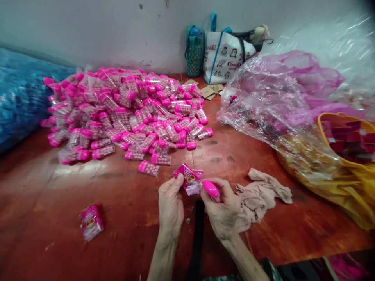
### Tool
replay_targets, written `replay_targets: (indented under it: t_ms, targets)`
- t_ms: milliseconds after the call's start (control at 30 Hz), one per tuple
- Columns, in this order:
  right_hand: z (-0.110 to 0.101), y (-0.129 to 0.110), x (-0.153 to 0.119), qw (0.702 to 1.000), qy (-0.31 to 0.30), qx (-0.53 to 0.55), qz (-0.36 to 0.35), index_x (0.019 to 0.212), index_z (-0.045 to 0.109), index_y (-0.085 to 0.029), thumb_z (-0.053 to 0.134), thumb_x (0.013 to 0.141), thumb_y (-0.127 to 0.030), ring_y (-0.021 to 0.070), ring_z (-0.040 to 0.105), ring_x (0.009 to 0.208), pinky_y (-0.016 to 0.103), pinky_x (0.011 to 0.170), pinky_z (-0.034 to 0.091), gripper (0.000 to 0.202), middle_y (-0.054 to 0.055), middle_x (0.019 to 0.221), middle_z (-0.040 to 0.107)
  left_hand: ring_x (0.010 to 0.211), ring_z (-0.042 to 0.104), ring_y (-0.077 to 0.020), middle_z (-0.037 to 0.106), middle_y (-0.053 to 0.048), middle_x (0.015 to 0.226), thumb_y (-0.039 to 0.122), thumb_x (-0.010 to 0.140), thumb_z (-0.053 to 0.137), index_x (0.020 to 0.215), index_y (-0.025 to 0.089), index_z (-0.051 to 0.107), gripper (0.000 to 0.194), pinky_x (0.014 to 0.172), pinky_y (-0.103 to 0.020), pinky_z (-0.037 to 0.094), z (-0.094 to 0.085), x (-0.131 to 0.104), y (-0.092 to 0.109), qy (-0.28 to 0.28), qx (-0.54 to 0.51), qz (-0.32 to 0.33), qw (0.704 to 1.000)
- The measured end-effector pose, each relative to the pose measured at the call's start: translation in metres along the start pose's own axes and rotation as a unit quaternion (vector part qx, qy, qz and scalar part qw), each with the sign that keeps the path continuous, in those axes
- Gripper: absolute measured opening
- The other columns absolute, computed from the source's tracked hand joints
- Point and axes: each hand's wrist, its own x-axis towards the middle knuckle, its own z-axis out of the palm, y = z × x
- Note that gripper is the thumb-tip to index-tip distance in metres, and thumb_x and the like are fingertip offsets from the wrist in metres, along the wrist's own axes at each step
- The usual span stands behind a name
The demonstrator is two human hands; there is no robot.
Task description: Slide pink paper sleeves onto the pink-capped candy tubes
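Note:
Between thumb and fingers, my left hand pinches a printed pink wrapper with a clear lower part. My right hand is closed around a small candy bottle with a bright pink cap, its lower part hidden by the fingers. The right fingertips also meet the wrapper's right edge. Beyond both hands lies a big heap of clear bottles filled with pink balls and topped with pink caps. A wrapped pink pack rests alone on the table to the left.
A crumpled beige cloth lies right of my hands. Farther right are a yellow container with pink printed pieces and clear plastic sheeting. A blue plastic bag borders the left; a white tote bag stands by the wall.

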Motion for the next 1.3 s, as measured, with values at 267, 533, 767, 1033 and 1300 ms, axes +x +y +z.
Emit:
replay_targets:
  t_ms: [267,533,767,1033,1300]
  targets:
    - [-0.003,-0.001,0.009,0.976,0.001,0.124,0.181,0.085,0.057,-0.019,0.064,0.076,-0.027,0.0096,0.053,0.048,0.019,0.044,0.04,0.014,-0.003,0.064,0.059,0.052,0.055,-0.0072,0.065,0.002,0.056,0.019,0.064,0.073,0.06,0.012,0.068,0.009,0.055,-0.018,0.044,-0.009,0.015,0.003,0.035,-0.023,0.035,0.999]
    - [0.001,-0.019,0.005,0.877,-0.244,0.295,0.29,0.085,0.051,-0.017,0.055,0.085,-0.039,0.0045,0.05,0.032,0.014,0.033,0.034,0.022,-0.003,0.061,0.061,0.054,0.057,-0.0099,0.063,0.0,0.058,0.023,0.069,0.07,0.062,0.011,0.063,0.015,0.053,-0.021,0.047,-0.008,0.012,0.002,0.019,-0.02,0.016,0.999]
    - [0.005,-0.018,0.0,0.879,-0.229,0.302,0.29,0.085,0.051,-0.018,0.053,0.086,-0.041,0.004,0.05,0.03,0.013,0.032,0.034,0.024,-0.007,0.054,0.055,0.03,0.047,-0.008,0.059,0.002,0.052,0.033,0.075,0.063,0.065,0.013,0.055,0.024,0.032,-0.022,0.042,-0.002,-0.001,-0.001,-0.037,-0.018,-0.065,0.997]
    - [0.008,-0.013,-0.002,0.886,-0.254,0.264,0.283,0.084,0.053,-0.017,0.056,0.083,-0.042,0.0047,0.047,0.03,0.014,0.03,0.032,0.025,-0.005,0.055,0.056,0.021,0.04,-0.0078,0.052,0.004,0.038,0.033,0.075,0.063,0.056,0.015,0.05,0.029,0.021,-0.016,0.027,-0.001,-0.007,-0.001,-0.02,0.04,-0.039,0.998]
    - [0.004,-0.011,0.006,0.862,-0.299,0.27,0.308,0.076,0.053,-0.016,0.06,0.079,-0.042,0.0041,0.045,0.027,0.013,0.028,0.031,0.027,-0.006,0.052,0.056,0.022,0.043,-0.009,0.054,0.004,0.039,0.032,0.078,0.06,0.058,0.014,0.053,0.028,0.021,-0.017,0.032,-0.001,-0.007,0.0,-0.043,0.077,-0.018,0.996]
